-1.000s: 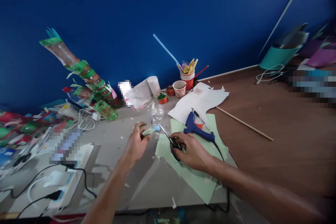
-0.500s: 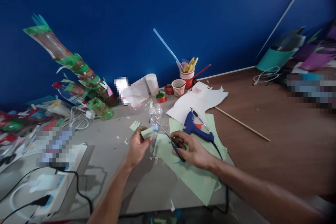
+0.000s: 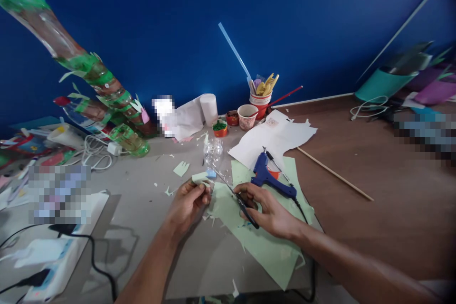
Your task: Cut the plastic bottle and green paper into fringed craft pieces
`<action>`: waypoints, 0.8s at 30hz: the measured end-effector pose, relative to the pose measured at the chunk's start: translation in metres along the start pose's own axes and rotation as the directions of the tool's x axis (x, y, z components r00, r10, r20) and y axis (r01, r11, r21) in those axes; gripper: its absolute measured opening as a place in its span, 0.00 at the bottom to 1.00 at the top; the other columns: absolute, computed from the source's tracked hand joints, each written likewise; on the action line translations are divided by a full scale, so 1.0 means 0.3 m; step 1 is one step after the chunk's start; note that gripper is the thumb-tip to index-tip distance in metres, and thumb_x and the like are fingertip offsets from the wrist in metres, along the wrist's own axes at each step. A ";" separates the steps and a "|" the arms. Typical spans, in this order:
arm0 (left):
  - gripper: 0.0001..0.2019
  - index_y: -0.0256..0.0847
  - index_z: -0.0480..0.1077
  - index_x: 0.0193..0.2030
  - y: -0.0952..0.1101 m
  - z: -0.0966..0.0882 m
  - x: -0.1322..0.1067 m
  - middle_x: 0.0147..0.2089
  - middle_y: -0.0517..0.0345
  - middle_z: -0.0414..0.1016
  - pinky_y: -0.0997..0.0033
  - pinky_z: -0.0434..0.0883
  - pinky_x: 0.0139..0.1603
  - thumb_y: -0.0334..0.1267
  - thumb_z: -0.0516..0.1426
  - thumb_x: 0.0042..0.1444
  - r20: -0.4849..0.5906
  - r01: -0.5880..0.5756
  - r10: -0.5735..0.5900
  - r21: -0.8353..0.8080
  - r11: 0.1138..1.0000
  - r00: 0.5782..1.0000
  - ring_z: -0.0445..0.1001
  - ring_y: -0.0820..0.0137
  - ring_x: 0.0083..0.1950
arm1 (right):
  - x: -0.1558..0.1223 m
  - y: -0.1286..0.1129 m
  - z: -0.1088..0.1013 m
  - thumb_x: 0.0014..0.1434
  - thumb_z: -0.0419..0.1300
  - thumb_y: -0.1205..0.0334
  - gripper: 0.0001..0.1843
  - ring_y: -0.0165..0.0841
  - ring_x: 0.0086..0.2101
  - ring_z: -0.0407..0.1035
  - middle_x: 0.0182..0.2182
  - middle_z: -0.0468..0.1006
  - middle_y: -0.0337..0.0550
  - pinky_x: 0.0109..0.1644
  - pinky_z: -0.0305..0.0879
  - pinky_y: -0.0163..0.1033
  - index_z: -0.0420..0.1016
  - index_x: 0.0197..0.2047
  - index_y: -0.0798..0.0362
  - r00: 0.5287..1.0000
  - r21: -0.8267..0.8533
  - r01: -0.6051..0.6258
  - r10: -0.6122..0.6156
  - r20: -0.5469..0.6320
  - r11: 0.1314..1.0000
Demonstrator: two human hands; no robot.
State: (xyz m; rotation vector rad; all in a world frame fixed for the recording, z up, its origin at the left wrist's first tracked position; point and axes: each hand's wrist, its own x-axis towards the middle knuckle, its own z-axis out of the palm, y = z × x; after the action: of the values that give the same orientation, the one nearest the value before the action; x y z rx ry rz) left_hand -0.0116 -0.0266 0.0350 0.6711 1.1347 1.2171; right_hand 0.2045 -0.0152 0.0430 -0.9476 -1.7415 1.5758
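Note:
A small piece of pale green paper (image 3: 200, 178) is pinched in the fingers of my left hand (image 3: 188, 200), above the grey table. My right hand (image 3: 265, 209) grips a pair of scissors (image 3: 245, 207) by the dark handles, the blades pointing up and left toward the paper but apart from it. Below the scissors lies a larger sheet of green paper (image 3: 265, 251). A clear plastic bottle (image 3: 213, 150) with a blue cap lies just beyond my hands. Beside my right hand, a blue hot glue gun (image 3: 272, 178) rests on the green sheet.
White paper (image 3: 272, 135) and a wooden stick (image 3: 335, 173) lie to the right. Paint cups (image 3: 247, 117) stand along the wall. At left are a painted bottle structure (image 3: 103, 80), a power strip (image 3: 67, 251) and cables. Paper scraps (image 3: 181, 168) dot the table.
The view has shifted slightly. My left fingers have curled further around the small green paper and its angle has changed. The scissors stay in my right hand.

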 end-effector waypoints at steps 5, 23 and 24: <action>0.11 0.35 0.71 0.27 0.013 0.011 0.001 0.22 0.61 0.68 0.74 0.64 0.26 0.41 0.64 0.43 -0.098 0.024 -0.033 -0.092 0.996 0.995 0.60 0.81 0.19 | -0.003 -0.007 -0.003 0.47 0.54 0.67 0.17 0.28 0.26 0.57 0.25 0.63 0.36 0.28 0.58 0.32 0.66 0.44 0.54 0.999 -0.042 -0.030 0.031 0.030 0.999; 0.10 0.36 0.67 0.26 0.003 -0.013 -0.024 0.22 0.63 0.62 0.77 0.56 0.25 0.41 0.60 0.49 0.292 0.021 -0.098 0.255 0.967 0.951 0.56 0.78 0.23 | 0.019 0.034 -0.001 0.47 0.67 0.58 0.25 0.31 0.34 0.65 0.34 0.71 0.41 0.33 0.60 0.34 0.61 0.46 0.51 0.996 0.506 -0.035 0.074 -0.058 0.862; 0.10 0.36 0.68 0.27 0.006 -0.005 -0.027 0.23 0.62 0.63 0.77 0.56 0.26 0.41 0.60 0.48 0.310 0.025 -0.118 0.288 0.957 0.943 0.57 0.78 0.24 | 0.020 0.036 -0.001 0.47 0.67 0.58 0.25 0.31 0.34 0.66 0.34 0.72 0.42 0.33 0.60 0.34 0.61 0.46 0.50 0.994 0.521 -0.027 0.076 -0.073 0.853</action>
State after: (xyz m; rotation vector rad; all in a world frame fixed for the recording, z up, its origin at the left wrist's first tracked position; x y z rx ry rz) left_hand -0.0133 -0.0342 0.0384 0.9976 1.0499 0.8490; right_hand 0.2027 -0.0096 0.0322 -0.7774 -1.1335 1.8718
